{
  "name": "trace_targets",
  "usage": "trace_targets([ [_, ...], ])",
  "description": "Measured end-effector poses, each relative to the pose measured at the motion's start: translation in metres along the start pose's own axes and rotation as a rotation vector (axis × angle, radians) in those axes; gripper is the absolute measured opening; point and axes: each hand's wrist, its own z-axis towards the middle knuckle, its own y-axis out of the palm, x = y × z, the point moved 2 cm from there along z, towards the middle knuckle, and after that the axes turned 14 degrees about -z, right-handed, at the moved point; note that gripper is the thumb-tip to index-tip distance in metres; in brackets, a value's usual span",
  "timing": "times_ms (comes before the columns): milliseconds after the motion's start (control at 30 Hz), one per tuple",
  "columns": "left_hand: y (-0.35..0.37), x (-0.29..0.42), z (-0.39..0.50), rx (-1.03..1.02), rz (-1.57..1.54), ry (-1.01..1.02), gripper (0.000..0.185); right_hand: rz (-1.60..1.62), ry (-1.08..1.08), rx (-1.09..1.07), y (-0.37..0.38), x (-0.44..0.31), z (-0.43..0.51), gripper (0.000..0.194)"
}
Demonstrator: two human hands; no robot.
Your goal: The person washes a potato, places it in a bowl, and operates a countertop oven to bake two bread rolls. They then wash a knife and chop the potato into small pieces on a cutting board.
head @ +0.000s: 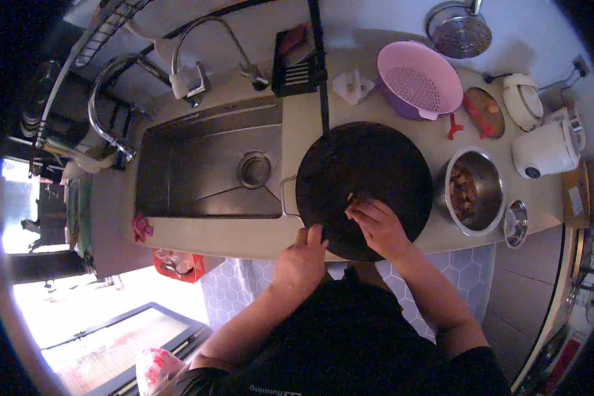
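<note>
A large round dark board (pixel 364 168) with a wire metal handle (pixel 289 198) lies before me at the counter's front edge. Over its lower middle, my right hand (pixel 378 225) has its fingertips drawn together beside a small pale brown bit (pixel 350 197). Whether they pinch anything is too dim to tell. My left hand (pixel 301 262) is at the board's lower left edge, fingers curled and thumb side up; what it may hold is hidden. Right of the board stands a steel bowl (pixel 495 190) with brownish pieces of meat (pixel 463 193) inside.
A steel sink (pixel 208 193) opens on the left, below curved faucets (pixel 175 54). Behind the board are a pink colander (pixel 411 79) and a black rack (pixel 297 64). A small metal bowl (pixel 516 225), red-handled item (pixel 482 116) and white appliance (pixel 547 148) stand at right.
</note>
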Motion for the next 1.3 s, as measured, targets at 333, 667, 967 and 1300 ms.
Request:
trace_targets([
  [333, 0.010, 0.025, -0.012, 0.073, -0.053, -0.058, 0.038, -0.023, -0.056, -0.113, 0.015, 0.008, -0.002, 0.018],
  [667, 0.007, 0.006, -0.044, -0.106, -0.182, -0.232, 0.029, -0.012, -0.127, -0.078, 0.015, 0.008, 0.002, 0.013],
  [967, 0.005, 0.000, -0.042, -0.220, -0.263, -0.372, 0.024, 0.023, -0.041, -0.073, 0.019, 0.012, -0.002, 0.016],
  [1300, 0.037, 0.014, 0.031, -0.132, -0.117, -0.263, 0.015, 0.002, -0.044, -0.015, 0.019, 0.011, -0.004, 0.013],
])
